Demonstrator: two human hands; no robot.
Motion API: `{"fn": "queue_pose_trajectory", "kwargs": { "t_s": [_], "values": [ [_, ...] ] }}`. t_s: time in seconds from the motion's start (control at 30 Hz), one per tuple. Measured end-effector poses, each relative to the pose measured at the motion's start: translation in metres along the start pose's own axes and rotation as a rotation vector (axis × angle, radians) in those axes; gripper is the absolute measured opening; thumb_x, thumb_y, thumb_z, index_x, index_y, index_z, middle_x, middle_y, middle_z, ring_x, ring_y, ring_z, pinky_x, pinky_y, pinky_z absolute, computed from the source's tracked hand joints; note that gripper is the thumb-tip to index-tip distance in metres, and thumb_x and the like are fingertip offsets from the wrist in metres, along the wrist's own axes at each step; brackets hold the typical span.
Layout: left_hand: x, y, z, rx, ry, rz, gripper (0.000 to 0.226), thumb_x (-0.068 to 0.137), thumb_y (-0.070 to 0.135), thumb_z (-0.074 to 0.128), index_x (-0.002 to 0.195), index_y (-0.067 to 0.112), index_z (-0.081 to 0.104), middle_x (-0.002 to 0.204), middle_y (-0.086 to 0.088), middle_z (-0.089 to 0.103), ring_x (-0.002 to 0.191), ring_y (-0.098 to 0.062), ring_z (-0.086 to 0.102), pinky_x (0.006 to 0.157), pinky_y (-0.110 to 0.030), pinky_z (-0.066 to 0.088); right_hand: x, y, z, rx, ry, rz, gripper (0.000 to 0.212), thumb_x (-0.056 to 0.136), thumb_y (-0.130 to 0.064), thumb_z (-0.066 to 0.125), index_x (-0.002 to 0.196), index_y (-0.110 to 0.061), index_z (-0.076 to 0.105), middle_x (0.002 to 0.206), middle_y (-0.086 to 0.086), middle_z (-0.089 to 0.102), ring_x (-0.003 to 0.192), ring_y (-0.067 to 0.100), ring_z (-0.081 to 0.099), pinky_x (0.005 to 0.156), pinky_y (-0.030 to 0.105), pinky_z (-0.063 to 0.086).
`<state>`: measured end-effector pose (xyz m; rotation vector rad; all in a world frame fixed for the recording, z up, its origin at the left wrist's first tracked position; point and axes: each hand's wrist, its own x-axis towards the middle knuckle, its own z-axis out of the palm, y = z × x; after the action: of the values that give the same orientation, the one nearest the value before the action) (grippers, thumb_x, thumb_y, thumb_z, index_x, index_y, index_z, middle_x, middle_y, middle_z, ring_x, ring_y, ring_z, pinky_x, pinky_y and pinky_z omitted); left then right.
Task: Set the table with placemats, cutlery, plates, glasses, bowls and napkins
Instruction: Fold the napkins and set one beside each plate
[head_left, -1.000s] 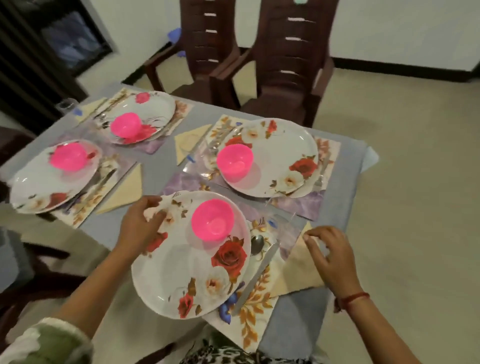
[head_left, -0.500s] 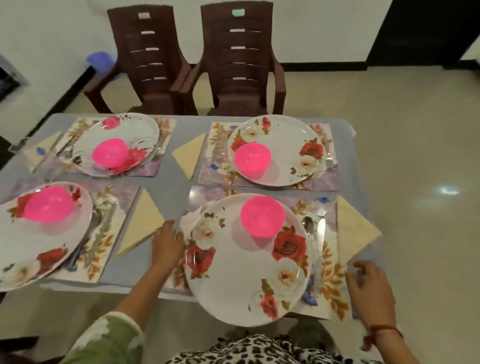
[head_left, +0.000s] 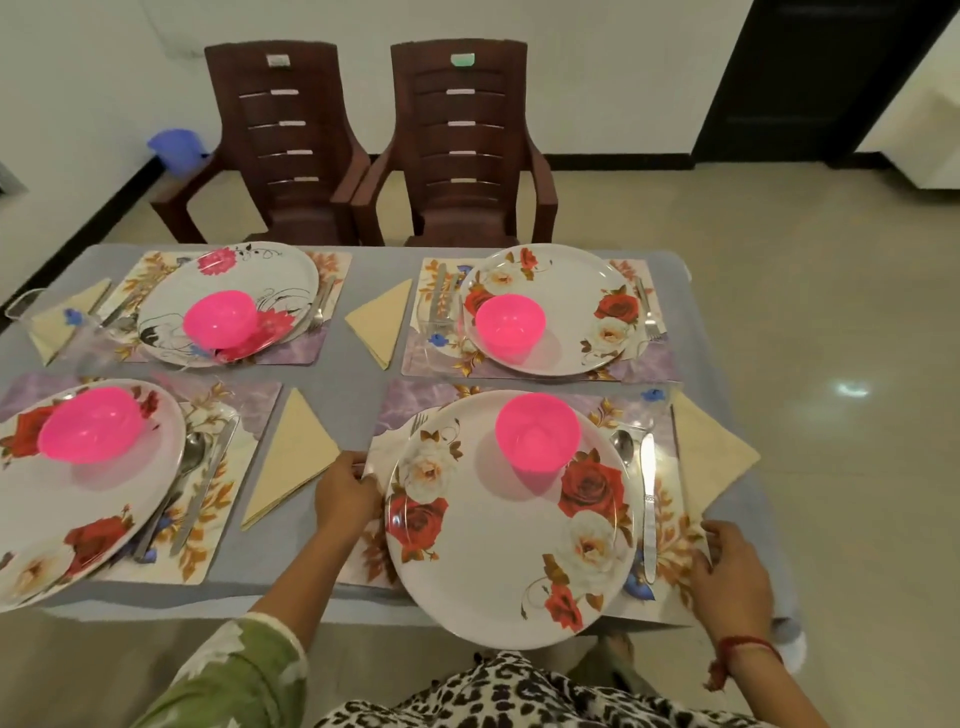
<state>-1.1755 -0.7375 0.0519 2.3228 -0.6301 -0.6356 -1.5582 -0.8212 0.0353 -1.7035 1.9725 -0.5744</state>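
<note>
Your left hand (head_left: 345, 488) grips the left edge of the placemat (head_left: 670, 545) closest to you, fingers curled round it w/ the thumb on top. Your right hand (head_left: 732, 577) is at the same placemat's right edge, near the front corner, fingers bent onto it & pinching the edge.

That placemat lies at the front right of the grey tabletop (head_left: 332, 374). On it sits a rose-print plate (head_left: 493, 561), its near rim hanging past the tabletop's front edge toward you. A pink bowl (head_left: 537, 431) stands upright on the far part of the plate. A spoon (head_left: 623, 447) & a knife (head_left: 648, 499) lie side by side on the placemat just right of the plate, spoon nearer the plate. Fork tines (head_left: 418, 423) stick out from under the plate's far-left rim. A folded yellow napkin (head_left: 706, 457) lies just beside the placemat's right edge, above your right hand.

A second napkin (head_left: 291, 462) lies just left of your left hand, not touching it.

3 other places are laid w/ plate, pink bowl & cutlery: front left, back left, back right. The back-right one has a clear glass (head_left: 439, 322) left of its plate. 2 brown chairs (head_left: 462, 145) stand beyond the far edge.
</note>
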Motion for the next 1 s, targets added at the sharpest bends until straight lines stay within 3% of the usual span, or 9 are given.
{"fn": "queue_pose_trajectory", "kwargs": {
  "t_s": [0.27, 0.4, 0.67, 0.83, 1.0],
  "values": [
    [0.003, -0.007, -0.009, -0.081, 0.088, -0.015, 0.029, 0.087, -0.001, 0.054, 0.115, 0.005, 0.059, 0.109, -0.014, 0.064, 0.09, -0.022, 0.055, 0.074, -0.031, 0.044, 0.005, -0.012, -0.001, 0.144, 0.043, 0.003, 0.016, 0.081, 0.007, 0.062, 0.095, -0.002, 0.065, 0.087, 0.015, 0.066, 0.082, 0.028, 0.06, 0.078, 0.028, 0.042],
    [0.005, -0.013, -0.014, -0.075, 0.11, -0.021, 0.03, 0.087, -0.002, 0.053, 0.115, 0.005, 0.061, 0.108, -0.014, 0.064, 0.088, -0.022, 0.054, 0.073, -0.031, 0.042, 0.01, -0.021, 0.003, 0.164, 0.024, 0.001, 0.015, 0.082, 0.006, 0.061, 0.094, -0.002, 0.066, 0.088, 0.015, 0.066, 0.079, 0.021, 0.054, 0.082, 0.031, 0.043],
    [0.017, -0.018, -0.015, -0.024, 0.113, -0.02, 0.027, 0.088, 0.001, 0.056, 0.114, 0.003, 0.062, 0.11, -0.017, 0.066, 0.098, -0.033, 0.059, 0.079, -0.038, 0.045, 0.018, -0.032, 0.006, 0.196, -0.031, 0.021, 0.015, 0.085, 0.005, 0.059, 0.092, -0.007, 0.065, 0.09, 0.013, 0.066, 0.083, 0.021, 0.057, 0.086, 0.035, 0.047],
    [0.014, -0.016, -0.019, -0.01, 0.103, 0.019, 0.027, 0.089, 0.001, 0.054, 0.115, 0.002, 0.061, 0.11, -0.016, 0.065, 0.097, -0.03, 0.058, 0.076, -0.032, 0.042, 0.019, -0.029, 0.005, 0.179, -0.068, -0.004, 0.013, 0.083, 0.003, 0.063, 0.094, -0.004, 0.065, 0.092, 0.014, 0.066, 0.083, 0.02, 0.057, 0.086, 0.039, 0.048],
    [0.014, -0.02, -0.019, 0.009, 0.11, 0.035, 0.027, 0.088, 0.004, 0.056, 0.115, 0.004, 0.063, 0.11, -0.016, 0.066, 0.098, -0.031, 0.059, 0.078, -0.033, 0.044, 0.02, -0.031, 0.004, 0.151, -0.067, -0.018, 0.01, 0.083, 0.0, 0.065, 0.092, -0.005, 0.066, 0.09, 0.013, 0.067, 0.083, 0.021, 0.058, 0.082, 0.034, 0.046]
  ]
}}
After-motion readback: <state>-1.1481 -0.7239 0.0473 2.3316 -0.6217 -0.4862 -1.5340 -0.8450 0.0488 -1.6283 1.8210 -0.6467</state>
